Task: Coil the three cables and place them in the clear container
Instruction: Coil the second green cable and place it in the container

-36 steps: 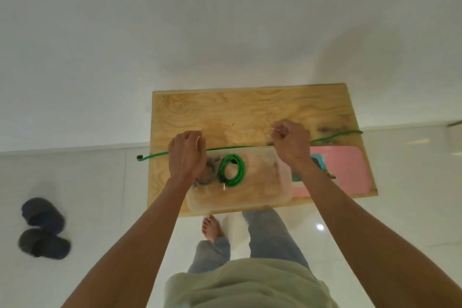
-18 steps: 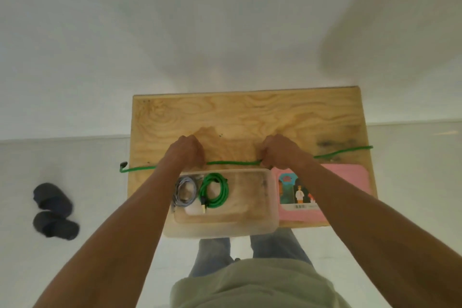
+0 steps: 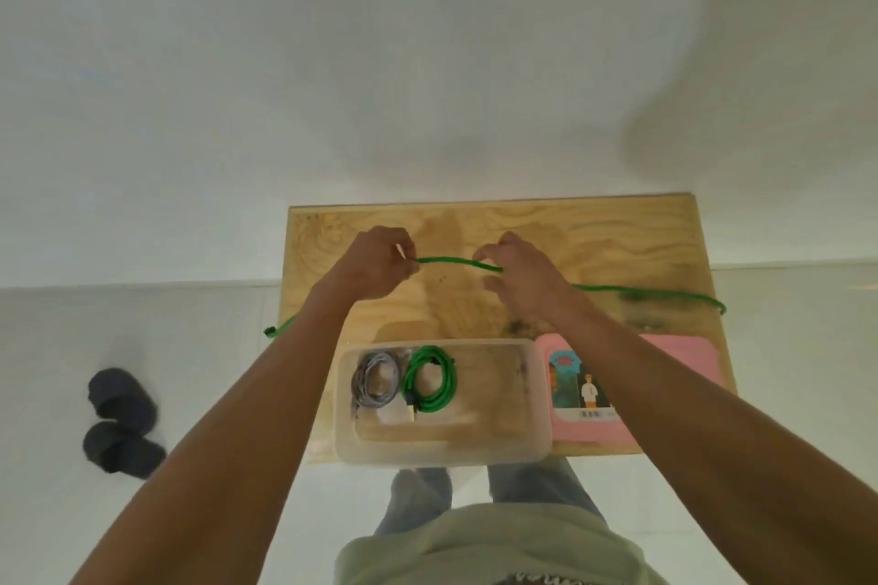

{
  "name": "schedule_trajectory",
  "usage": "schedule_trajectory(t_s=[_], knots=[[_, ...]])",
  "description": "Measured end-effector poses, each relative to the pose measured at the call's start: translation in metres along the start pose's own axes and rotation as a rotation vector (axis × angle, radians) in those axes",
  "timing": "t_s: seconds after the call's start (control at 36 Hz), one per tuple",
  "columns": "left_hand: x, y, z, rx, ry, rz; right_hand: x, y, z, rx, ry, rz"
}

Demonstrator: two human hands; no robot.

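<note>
A long green cable (image 3: 456, 262) stretches across the wooden table (image 3: 617, 247), one end hanging off the left edge, the other trailing to the right edge. My left hand (image 3: 380, 268) grips it with curled fingers. My right hand (image 3: 520, 278) pinches it a short way to the right, and the span between them arches upward. The clear container (image 3: 537, 399) sits at the table's near edge. Inside it lie a coiled grey cable (image 3: 375, 379) on the left and a coiled green cable (image 3: 430, 378) beside it.
A pink card with a printed picture (image 3: 674, 359) lies right of the container, partly under my right forearm. A pair of dark slippers (image 3: 121, 423) sits on the white floor to the left. A white wall stands behind the table.
Both hands have moved away from the container toward the middle of the table, lifting the green cable between them into a small arch. The cable's left end was drawn closer to the table.
</note>
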State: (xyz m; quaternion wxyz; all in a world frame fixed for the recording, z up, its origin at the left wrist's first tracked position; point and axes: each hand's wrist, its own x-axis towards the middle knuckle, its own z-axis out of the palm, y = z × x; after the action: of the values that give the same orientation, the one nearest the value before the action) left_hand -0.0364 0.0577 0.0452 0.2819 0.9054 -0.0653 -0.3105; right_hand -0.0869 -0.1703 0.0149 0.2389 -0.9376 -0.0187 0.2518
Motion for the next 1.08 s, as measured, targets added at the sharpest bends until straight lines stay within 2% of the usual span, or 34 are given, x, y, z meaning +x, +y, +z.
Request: schedule_trajectory(t_s=[0.17,0.28,0.5,0.61,0.67,0.78,0.92,1.0,1.08], knots=[[-0.039,0.032,-0.053,-0.198,0.243,0.14,-0.008,-0.066,-0.046,0.085,0.405,-0.039],[-0.071,0.025,-0.083,-0.241,0.279,0.212,-0.031,-0.1,-0.079,0.135,0.62,-0.097],[-0.098,-0.015,-0.088,-0.23,0.347,0.273,-0.08,-0.145,-0.123,0.195,0.865,-0.161],[-0.103,-0.021,-0.081,-0.25,0.408,0.261,-0.097,-0.166,-0.136,0.335,0.952,-0.207],[-0.107,-0.016,-0.078,-0.296,0.445,0.248,-0.101,-0.173,-0.139,0.39,0.969,-0.223],[-0.118,0.003,-0.076,-0.603,0.487,0.263,-0.102,-0.179,-0.137,0.455,0.964,-0.206],[-0.138,0.037,-0.088,-0.827,0.489,0.275,-0.109,-0.176,-0.118,0.413,0.858,-0.212],[-0.148,0.057,-0.099,-0.873,0.505,0.283,-0.113,-0.17,-0.101,0.341,0.716,-0.193],[-0.157,0.078,-0.106,-0.906,0.534,0.301,-0.12,-0.163,-0.092,0.302,0.464,-0.168]])
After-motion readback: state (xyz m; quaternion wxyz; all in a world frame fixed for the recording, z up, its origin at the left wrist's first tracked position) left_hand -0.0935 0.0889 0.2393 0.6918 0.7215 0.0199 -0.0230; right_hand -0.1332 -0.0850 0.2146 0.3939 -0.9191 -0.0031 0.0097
